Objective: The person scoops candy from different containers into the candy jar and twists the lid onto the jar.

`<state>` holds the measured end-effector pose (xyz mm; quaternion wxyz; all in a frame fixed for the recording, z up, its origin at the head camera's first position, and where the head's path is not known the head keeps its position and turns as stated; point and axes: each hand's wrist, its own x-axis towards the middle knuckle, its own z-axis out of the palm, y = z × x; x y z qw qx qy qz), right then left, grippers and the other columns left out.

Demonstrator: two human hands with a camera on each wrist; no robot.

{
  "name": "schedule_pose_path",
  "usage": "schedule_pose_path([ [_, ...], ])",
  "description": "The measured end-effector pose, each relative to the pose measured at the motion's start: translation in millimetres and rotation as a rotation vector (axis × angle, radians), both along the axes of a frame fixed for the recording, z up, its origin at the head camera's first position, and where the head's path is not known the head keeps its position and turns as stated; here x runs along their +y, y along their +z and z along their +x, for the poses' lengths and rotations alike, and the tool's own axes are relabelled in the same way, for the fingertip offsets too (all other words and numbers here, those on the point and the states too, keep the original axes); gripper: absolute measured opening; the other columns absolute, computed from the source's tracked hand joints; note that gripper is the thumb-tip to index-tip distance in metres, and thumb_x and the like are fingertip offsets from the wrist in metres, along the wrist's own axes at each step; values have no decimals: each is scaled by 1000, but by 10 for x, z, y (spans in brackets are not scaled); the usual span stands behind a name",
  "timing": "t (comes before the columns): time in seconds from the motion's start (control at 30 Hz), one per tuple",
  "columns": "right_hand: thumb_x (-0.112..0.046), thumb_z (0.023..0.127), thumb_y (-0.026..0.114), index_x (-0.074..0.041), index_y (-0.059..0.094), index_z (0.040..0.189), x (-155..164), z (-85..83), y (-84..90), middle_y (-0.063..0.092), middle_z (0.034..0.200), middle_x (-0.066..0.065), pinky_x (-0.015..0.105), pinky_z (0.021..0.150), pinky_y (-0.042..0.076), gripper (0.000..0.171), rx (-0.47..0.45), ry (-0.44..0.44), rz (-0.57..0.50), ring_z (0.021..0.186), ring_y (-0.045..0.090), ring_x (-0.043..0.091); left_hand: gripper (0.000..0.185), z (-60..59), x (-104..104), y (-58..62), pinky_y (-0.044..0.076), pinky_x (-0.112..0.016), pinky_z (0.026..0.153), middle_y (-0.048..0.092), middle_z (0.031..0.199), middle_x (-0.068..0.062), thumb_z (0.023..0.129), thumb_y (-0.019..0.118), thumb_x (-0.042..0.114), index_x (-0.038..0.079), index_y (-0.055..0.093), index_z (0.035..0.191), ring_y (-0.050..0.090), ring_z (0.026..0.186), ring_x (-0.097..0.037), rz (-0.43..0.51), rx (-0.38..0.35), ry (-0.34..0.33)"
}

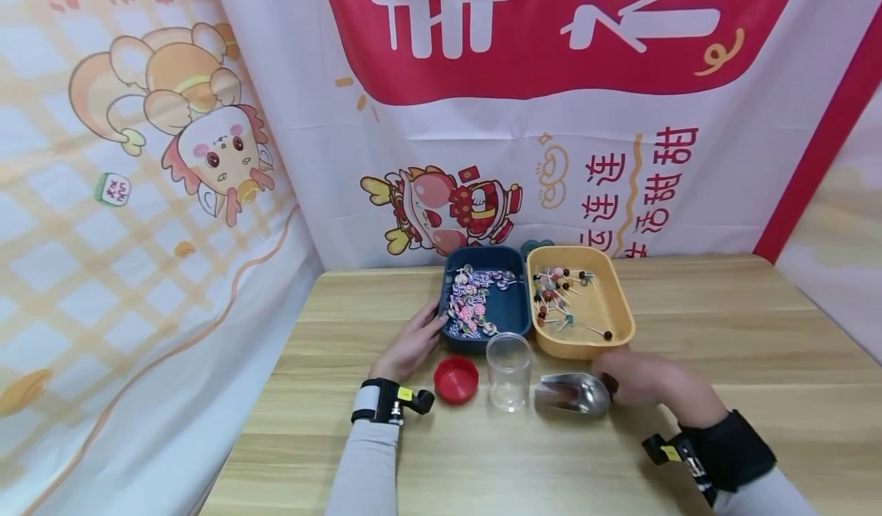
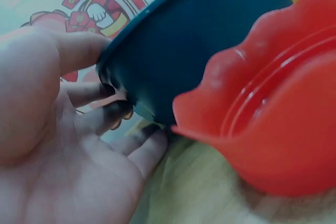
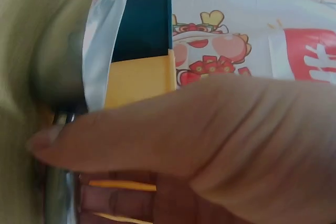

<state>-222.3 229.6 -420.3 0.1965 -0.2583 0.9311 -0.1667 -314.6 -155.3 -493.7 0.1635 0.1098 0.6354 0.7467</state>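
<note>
My left hand (image 1: 411, 345) holds the left side of a dark blue bin (image 1: 508, 309), thumb at the rim and fingers against the outer wall in the left wrist view. Swirl-patterned candies on sticks (image 1: 470, 299) lie heaped mostly in its left half. My right hand (image 1: 637, 378) grips the handle of a metal scoop (image 1: 573, 393) low over the table; the thumb presses along the handle in the right wrist view. Right above that hand is a yellow bin (image 1: 598, 302) with round-headed lollipops (image 1: 551, 290). An open clear jar (image 1: 510, 386) stands between the hands.
A red scalloped lid (image 1: 456, 380) sits left of the jar, close to my left hand. Both bins stand side by side at the back of the wooden table (image 1: 723, 332), against a printed cloth (image 1: 331, 187). Another cloth hangs down the left side.
</note>
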Motion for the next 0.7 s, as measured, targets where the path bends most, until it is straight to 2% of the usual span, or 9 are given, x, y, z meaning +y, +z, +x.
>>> schedule_pose_path([
  [0.1, 14, 72, 64, -17, 66, 88, 25, -19, -30, 58, 84, -6, 34, 71, 48, 35, -37, 8, -10, 77, 53, 14, 59, 1, -1, -33, 18, -44, 125, 17, 171, -10, 111, 43, 18, 10, 19, 164, 20, 155, -28, 14, 0, -13],
  [0.3, 2, 81, 69, -18, 62, 90, 116, -37, 23, 55, 86, -4, 33, 70, 45, 24, -79, 47, -53, 79, 50, 13, 60, -24, -1, -61, 17, -43, 126, 10, 172, -10, 112, 40, 19, 11, 14, 165, 15, 156, -28, 31, 26, -26],
  [0.4, -2, 83, 70, -20, 64, 91, 177, 25, 178, 56, 87, -7, 30, 70, 44, 20, -75, 85, -102, 80, 51, 10, 60, -39, -5, -96, 17, -42, 126, 10, 172, -9, 112, 40, 19, 12, 15, 165, 15, 156, -27, 32, 28, -25],
  [0.53, -7, 91, 69, -19, 68, 98, 279, 116, 512, 61, 91, -8, 27, 69, 47, 14, -30, 96, -238, 82, 54, 7, 61, -51, -31, -147, 18, -40, 125, 10, 172, -8, 111, 43, 21, 13, 15, 165, 17, 156, -25, 41, 33, -34],
  [0.63, -9, 94, 69, -15, 70, 105, 390, 113, 721, 66, 95, -7, 27, 70, 52, 12, 55, 33, -287, 85, 59, 8, 63, -47, -46, -157, 18, -40, 125, 9, 172, -9, 111, 44, 22, 13, 14, 165, 17, 156, -25, 49, 40, -42],
  [0.7, -8, 95, 68, -12, 71, 106, 466, 65, 798, 67, 95, -5, 28, 70, 53, 13, 111, -47, -252, 84, 59, 11, 64, -37, -45, -162, 19, -41, 125, 8, 172, -8, 110, 45, 22, 13, 15, 165, 17, 156, -26, 50, 40, -43],
])
